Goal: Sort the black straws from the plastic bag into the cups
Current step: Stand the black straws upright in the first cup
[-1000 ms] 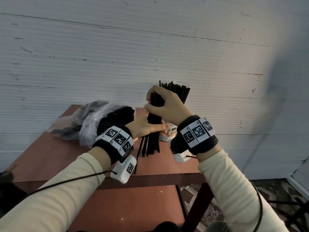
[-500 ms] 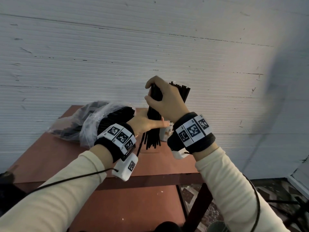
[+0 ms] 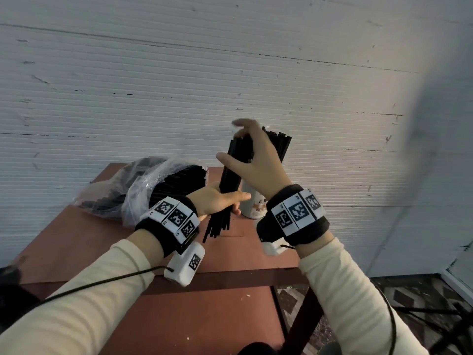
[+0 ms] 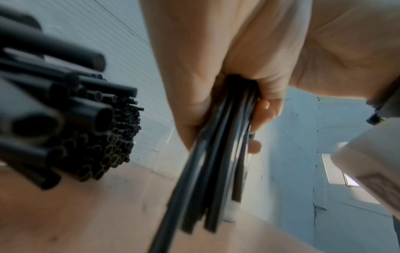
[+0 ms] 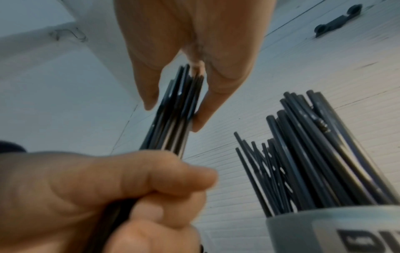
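Since a second ago, the right hand has slid up the straw bundle, fingers now pinching its top. Left hand clamps the bundle low above the desk; next, probably into the cup.

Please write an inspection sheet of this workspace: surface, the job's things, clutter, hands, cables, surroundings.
Surface: reddish-brown table, standing against the wall.
Job's things: plastic bag lying at the table's back left, still full of black straws; bundle of straws held upright; cup behind the hands, already holding straws.
Clutter: nothing seen.
Hands: left hand grips the bundle low down; right hand pinches the bundle's upper part between thumb and fingers, index finger lifted.
Cables: a black cable runs along the left sleeve from the wrist unit; another runs beside the right sleeve.
Surroundings: white ribbed wall; patterned floor at the lower right.
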Tool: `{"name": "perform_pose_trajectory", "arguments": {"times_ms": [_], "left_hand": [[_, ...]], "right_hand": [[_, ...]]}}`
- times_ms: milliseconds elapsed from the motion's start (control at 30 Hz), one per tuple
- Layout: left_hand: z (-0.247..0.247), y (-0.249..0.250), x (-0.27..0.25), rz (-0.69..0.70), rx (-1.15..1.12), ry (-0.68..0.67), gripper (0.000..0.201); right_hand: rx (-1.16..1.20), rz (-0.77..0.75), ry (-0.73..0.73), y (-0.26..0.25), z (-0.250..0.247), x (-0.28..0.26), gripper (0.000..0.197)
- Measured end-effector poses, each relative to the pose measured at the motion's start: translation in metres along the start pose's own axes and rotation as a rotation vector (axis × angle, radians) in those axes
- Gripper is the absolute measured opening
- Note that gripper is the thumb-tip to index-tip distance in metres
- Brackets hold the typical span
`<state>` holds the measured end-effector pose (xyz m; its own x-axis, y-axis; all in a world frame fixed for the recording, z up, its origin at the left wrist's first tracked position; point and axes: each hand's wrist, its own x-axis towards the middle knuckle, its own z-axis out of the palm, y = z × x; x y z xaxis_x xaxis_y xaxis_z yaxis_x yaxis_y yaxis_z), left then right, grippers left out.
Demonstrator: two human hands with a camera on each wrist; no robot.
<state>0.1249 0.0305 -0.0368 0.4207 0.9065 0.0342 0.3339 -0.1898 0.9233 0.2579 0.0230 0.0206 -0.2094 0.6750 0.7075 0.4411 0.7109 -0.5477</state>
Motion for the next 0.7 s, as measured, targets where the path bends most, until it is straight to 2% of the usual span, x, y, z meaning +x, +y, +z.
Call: {"name": "perform_pose_trajectory", "arguments": {"times_ms": [67,133,233,300,333,367,467,500,600,633,700], "left_hand": [[-0.001,0.010,-0.004,0.030,-0.012,0.042,0.035],[-0.003,0.022,-0.010,0.085,0.035,0.000,0.037],[-0.001,0.039,-0.022,0.119,0.181,-0.173,0.033],[0.003,0.044,-0.025,0.119,0.168,-0.213,0.023],[0.005,0.045,-0.025,0.144,0.148,-0.193,0.016],[0.006,0.044,-0.024,0.165,0.151,-0.159,0.018],[0.005,0.037,-0.010,0.158,0.110,-0.033,0.022],[0.006,0.033,-0.003,0.161,0.078,0.051,0.032],[0.008,0.024,0.017,0.244,0.071,0.387,0.078],[0.008,0.021,0.025,0.254,0.098,0.455,0.092],[0.008,0.017,0.039,0.194,0.120,0.493,0.116]], "right_hand": [[0.124,0.097,0.038,-0.004,-0.009,-0.001,0.079],[0.116,0.151,-0.007,-0.005,-0.018,-0.003,0.083],[0.107,0.177,-0.305,-0.007,-0.026,-0.007,0.064],[0.114,0.155,-0.465,-0.006,-0.026,-0.011,0.036],[0.113,0.143,-0.481,-0.005,-0.025,-0.011,0.019],[0.114,0.129,-0.467,-0.005,-0.025,-0.010,0.007],[0.073,0.126,-0.339,-0.004,-0.034,0.000,0.012],[0.069,0.140,-0.270,-0.002,-0.040,0.006,0.014],[0.112,0.175,-0.044,0.003,-0.064,0.027,0.016],[0.117,0.185,0.016,0.005,-0.072,0.034,0.016],[0.117,0.202,0.101,0.009,-0.085,0.046,0.016]]}}
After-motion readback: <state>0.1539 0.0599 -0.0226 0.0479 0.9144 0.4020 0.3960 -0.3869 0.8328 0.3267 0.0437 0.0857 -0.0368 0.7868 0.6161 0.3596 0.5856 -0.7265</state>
